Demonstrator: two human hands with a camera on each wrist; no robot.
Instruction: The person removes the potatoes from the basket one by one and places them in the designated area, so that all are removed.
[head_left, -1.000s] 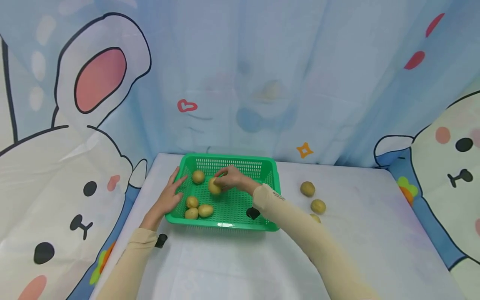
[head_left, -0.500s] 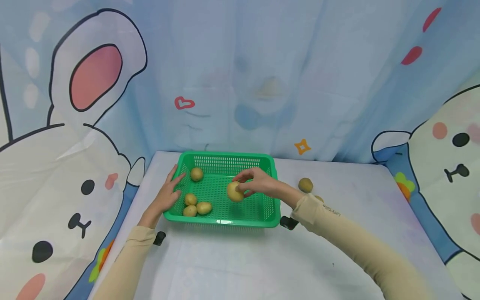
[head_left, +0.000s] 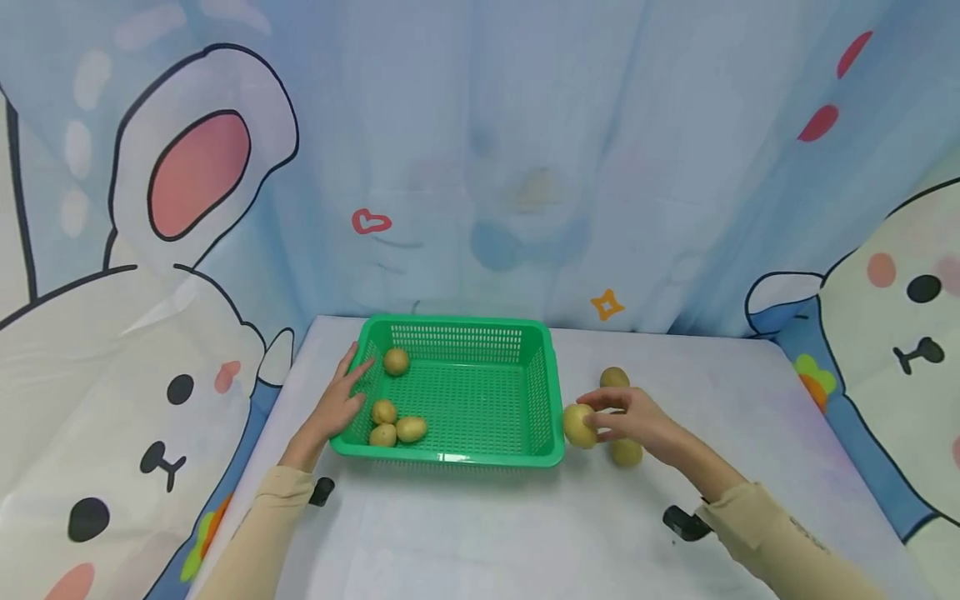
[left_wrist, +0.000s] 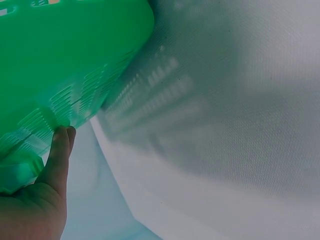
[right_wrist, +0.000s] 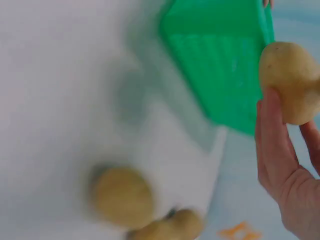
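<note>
A green plastic basket with slotted walls stands on the table. Several potatoes lie inside: one potato toward the back left, others such as this potato grouped at the front left. My left hand holds the basket's left rim, with fingers on both sides of it; in the left wrist view straight fingers reach along the outer wall. Just beyond the right rim, my right hand pinches a potato between thumb and fingers, and the right wrist view shows this potato raised above the table.
Loose potatoes lie on the white-covered table right of the basket, among them one behind the right hand and one potato in front. A blue cartoon-printed curtain hangs at the back and sides.
My right hand has carried the potato rightward from inside the basket, out past its right rim. The left hand has stayed on the left rim.
</note>
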